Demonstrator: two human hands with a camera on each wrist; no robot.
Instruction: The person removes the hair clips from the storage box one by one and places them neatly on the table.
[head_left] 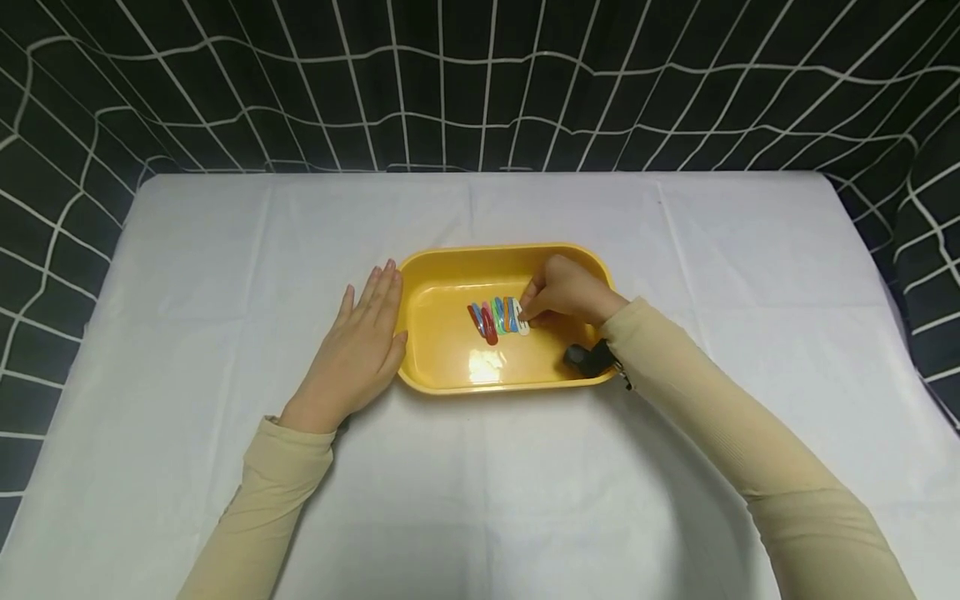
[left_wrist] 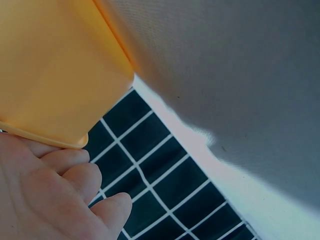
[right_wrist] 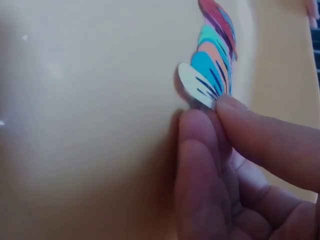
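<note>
In the head view a row of colourful snap hair clips (head_left: pixel 497 315) lies on the floor of a yellow plastic basin (head_left: pixel 435 350). My right hand (head_left: pixel 566 290) reaches in over the basin's right side. Between its thumb and finger it pinches a white hair clip (right_wrist: pixel 192 82) at the row's right end. Right beside that clip lies a blue hair clip (right_wrist: pixel 200 62), and a red hair clip (right_wrist: pixel 216 17) is at the far end in the right wrist view. My left hand (head_left: pixel 360 350), fingers extended, rests against the basin's left rim.
A white cloth (head_left: pixel 480 492) covers the table under the basin. Dark panels with white netting (head_left: pixel 480 92) stand along the back and both sides. A black device (head_left: pixel 588 360) on the right wrist hangs over the basin's lower right corner.
</note>
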